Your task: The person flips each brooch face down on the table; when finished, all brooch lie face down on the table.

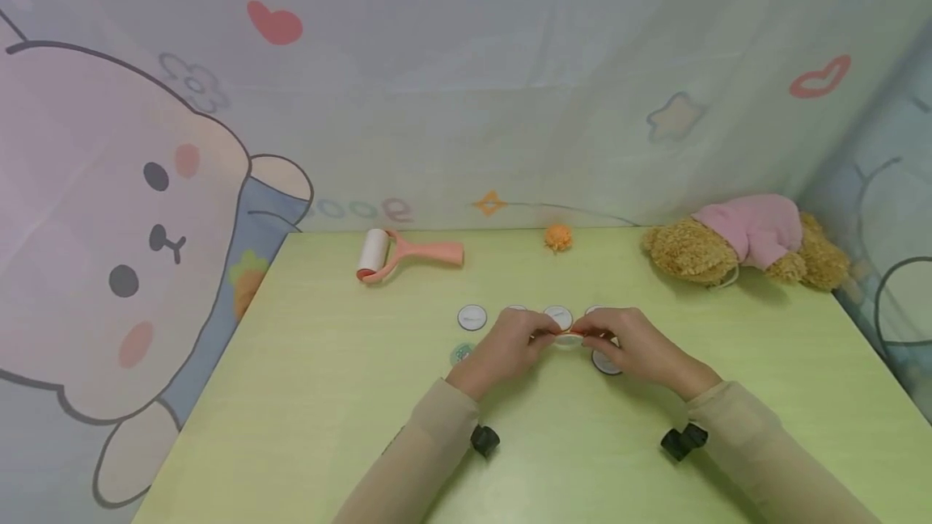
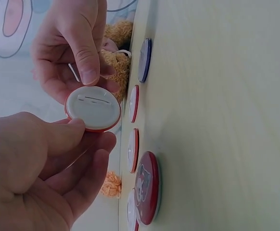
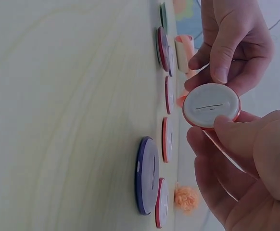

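A round pin badge (image 1: 569, 339) with a red rim is held above the table between both hands. Its white back with a metal pin shows in the left wrist view, as the same badge (image 2: 99, 115) is tipped toward the cameras. My left hand (image 1: 513, 346) pinches one edge between thumb and fingers. On the opposite edge, my right hand (image 1: 633, 342) pinches it too. Beneath and around the hands lie more badges: a white-backed one (image 1: 472, 317), a green one (image 1: 461, 354), a dark-rimmed one (image 3: 148, 175) near the right hand, and a red picture badge (image 2: 148, 188).
Toward the back left of the green table (image 1: 328, 411) lies a lint roller (image 1: 429, 252) with a pink handle. A small orange fuzzy ball (image 1: 558, 238) sits at the back edge. A plush bear (image 1: 750, 237) in pink lies at the back right, by the printed cloth backdrop (image 1: 451, 103).
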Motion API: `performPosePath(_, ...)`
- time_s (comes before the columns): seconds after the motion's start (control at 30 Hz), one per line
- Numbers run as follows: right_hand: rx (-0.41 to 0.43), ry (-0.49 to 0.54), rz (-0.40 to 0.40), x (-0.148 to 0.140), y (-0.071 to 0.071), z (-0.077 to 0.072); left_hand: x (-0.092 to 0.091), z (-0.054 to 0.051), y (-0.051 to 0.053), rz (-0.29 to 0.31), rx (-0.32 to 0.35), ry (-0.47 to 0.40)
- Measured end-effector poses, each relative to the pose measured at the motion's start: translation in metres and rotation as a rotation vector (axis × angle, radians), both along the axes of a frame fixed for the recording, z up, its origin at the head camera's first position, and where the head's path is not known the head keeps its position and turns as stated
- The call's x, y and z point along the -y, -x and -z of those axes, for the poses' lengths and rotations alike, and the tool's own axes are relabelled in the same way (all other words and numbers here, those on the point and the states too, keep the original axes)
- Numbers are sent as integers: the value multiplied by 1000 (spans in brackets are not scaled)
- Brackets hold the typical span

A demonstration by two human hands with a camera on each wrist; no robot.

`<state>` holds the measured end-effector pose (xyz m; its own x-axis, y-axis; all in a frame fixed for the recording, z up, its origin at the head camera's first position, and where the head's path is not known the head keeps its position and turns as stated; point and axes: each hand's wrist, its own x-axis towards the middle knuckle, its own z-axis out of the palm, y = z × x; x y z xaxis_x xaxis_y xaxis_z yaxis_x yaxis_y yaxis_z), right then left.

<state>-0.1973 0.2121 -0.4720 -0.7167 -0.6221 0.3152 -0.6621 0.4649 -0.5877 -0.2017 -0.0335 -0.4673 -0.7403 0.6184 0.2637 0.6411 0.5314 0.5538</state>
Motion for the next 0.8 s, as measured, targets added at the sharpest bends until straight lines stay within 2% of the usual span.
performPosePath(0.4, 25, 15, 30, 3, -1, 0, 1, 1, 0, -33, 35, -5)
performPosePath(0.63, 40, 25, 52, 4, 0, 1, -1, 1, 0, -30, 96, -50)
performPosePath(0.8, 26, 39, 39, 5, 0, 3, 0, 1, 0, -37, 102, -84)
